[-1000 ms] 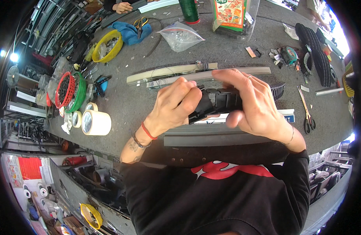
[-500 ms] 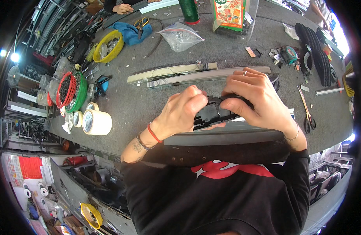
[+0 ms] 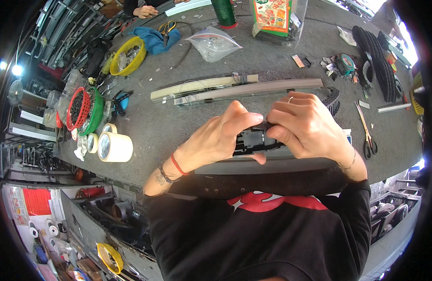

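Note:
Close in front of my body, both hands grip a black plastic part (image 3: 253, 139) with an open, frame-like middle. My left hand (image 3: 220, 133) wraps its left end, the index finger bent over the top and the thumb below. On the other end my right hand (image 3: 304, 125) is closed, its thumb pressing near the middle and its fingers curled over the far side. A black ribbed strip (image 3: 334, 100) shows just behind my right hand. Under the part lies a long grey profile (image 3: 272, 166) along the near table edge. My palms hide much of the part.
Two long rails (image 3: 253, 89) lie beyond my hands. To the left stand tape rolls (image 3: 117, 146), a green basket (image 3: 95, 112) and a yellow basket (image 3: 141, 56). Scissors (image 3: 365, 131) and coiled black strips (image 3: 372, 61) are at right. Another person's hand (image 3: 145, 11) is at the far edge.
My left index finger has stretched over the top of the black part toward my right hand. My right hand has moved slightly and its fingers have drawn in on the part.

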`<action>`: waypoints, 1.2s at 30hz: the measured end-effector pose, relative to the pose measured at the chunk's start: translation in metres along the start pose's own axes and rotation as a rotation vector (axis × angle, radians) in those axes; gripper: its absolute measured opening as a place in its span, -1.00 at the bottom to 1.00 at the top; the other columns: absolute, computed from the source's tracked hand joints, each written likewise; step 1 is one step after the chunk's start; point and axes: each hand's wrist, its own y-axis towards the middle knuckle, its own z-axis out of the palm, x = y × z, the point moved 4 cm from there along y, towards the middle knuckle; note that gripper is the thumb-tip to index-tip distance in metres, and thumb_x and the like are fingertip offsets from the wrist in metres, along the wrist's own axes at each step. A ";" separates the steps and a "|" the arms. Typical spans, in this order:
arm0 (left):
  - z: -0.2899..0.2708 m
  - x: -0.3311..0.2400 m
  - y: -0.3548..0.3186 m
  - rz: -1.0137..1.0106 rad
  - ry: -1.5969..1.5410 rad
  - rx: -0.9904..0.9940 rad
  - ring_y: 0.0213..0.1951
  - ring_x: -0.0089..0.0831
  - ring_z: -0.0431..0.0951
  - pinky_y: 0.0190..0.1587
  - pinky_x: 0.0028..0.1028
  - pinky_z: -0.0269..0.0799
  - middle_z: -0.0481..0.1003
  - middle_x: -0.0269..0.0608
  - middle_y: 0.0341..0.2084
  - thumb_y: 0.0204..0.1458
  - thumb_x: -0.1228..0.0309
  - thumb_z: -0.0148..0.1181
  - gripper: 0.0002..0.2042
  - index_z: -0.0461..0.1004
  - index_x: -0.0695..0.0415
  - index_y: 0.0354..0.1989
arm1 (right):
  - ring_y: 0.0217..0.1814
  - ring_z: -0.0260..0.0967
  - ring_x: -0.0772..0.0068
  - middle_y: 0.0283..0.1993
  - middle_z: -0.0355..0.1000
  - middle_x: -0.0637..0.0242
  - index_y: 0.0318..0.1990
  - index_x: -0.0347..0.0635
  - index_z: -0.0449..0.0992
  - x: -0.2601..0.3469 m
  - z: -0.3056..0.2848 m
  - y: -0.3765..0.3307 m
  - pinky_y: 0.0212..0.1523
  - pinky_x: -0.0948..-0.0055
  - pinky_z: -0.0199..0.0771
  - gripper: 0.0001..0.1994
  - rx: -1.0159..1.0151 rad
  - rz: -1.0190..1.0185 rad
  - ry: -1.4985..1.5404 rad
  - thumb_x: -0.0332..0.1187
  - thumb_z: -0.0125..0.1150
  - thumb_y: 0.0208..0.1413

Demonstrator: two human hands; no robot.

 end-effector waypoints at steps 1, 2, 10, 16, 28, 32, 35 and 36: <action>0.000 0.000 0.000 0.012 -0.003 -0.005 -0.40 -0.11 0.44 -0.46 -0.28 0.46 0.29 -0.10 -0.32 -0.27 0.09 0.45 -0.30 0.18 0.07 0.00 | -0.54 0.30 0.11 -0.57 0.29 0.25 -0.47 -0.16 0.38 0.002 0.000 0.000 -0.42 0.26 0.29 -0.77 -0.030 -0.004 -0.001 -0.21 0.18 0.04; 0.000 -0.001 0.000 0.042 0.001 -0.005 -0.40 -0.12 0.44 -0.46 -0.28 0.46 0.29 -0.10 -0.32 -0.25 0.14 0.44 -0.33 0.18 0.07 0.00 | -0.54 0.30 0.15 -0.57 0.28 0.27 -0.48 -0.16 0.38 0.004 0.001 0.000 -0.43 0.28 0.29 -0.76 -0.041 -0.019 -0.022 -0.21 0.20 0.02; -0.007 -0.009 -0.003 0.219 0.033 0.022 -0.34 -0.14 0.43 -0.48 -0.31 0.46 0.29 -0.03 -0.17 -0.28 0.58 0.26 -0.42 0.16 0.04 -0.02 | -0.53 0.26 0.28 -0.51 0.21 0.31 -0.42 -0.26 0.40 0.024 -0.001 -0.005 -0.49 0.37 0.24 -0.57 -0.057 -0.161 -0.154 -0.02 0.24 -0.23; -0.007 -0.010 -0.001 0.247 -0.021 -0.006 -0.34 -0.18 0.45 -0.48 -0.36 0.46 0.31 0.01 -0.16 -0.34 0.55 0.25 -0.48 0.20 0.08 -0.12 | -0.53 0.26 0.30 -0.51 0.22 0.31 -0.42 -0.27 0.40 0.026 0.002 -0.007 -0.50 0.38 0.23 -0.56 -0.077 -0.186 -0.155 -0.02 0.26 -0.22; -0.003 -0.009 -0.003 0.263 -0.082 -0.004 -0.39 -0.22 0.41 -0.37 -0.32 0.50 0.24 -0.09 -0.25 -0.23 0.49 0.32 -0.60 0.26 0.15 -0.22 | -0.53 0.25 0.34 -0.49 0.22 0.34 -0.42 -0.24 0.41 0.016 0.002 -0.008 -0.49 0.41 0.24 -0.57 -0.076 -0.167 -0.105 -0.03 0.31 -0.24; 0.005 -0.005 -0.003 0.215 -0.169 -0.050 -0.36 -0.17 0.39 -0.29 -0.26 0.47 0.21 -0.10 -0.26 -0.25 0.21 0.46 -0.49 0.25 0.17 -0.27 | -0.51 0.27 0.38 -0.47 0.23 0.36 -0.45 -0.13 0.39 0.017 -0.001 -0.010 -0.45 0.46 0.27 -0.64 -0.028 -0.170 -0.090 -0.06 0.32 -0.17; 0.004 -0.003 -0.003 0.220 -0.235 -0.109 -0.35 -0.15 0.36 -0.29 -0.22 0.42 0.20 -0.10 -0.25 -0.30 0.06 0.47 -0.38 0.20 0.13 -0.24 | -0.49 0.29 0.40 -0.47 0.22 0.36 -0.40 -0.13 0.40 0.018 0.000 -0.009 -0.47 0.47 0.26 -0.65 -0.072 -0.124 -0.103 -0.08 0.32 -0.17; 0.004 -0.002 -0.001 0.258 -0.263 -0.184 -0.38 -0.21 0.33 -0.33 -0.25 0.41 0.20 -0.10 -0.26 -0.30 0.02 0.46 -0.37 0.18 0.11 -0.22 | -0.48 0.29 0.41 -0.47 0.22 0.36 -0.38 -0.12 0.41 0.018 0.001 -0.009 -0.48 0.48 0.26 -0.65 -0.099 -0.101 -0.116 -0.09 0.32 -0.17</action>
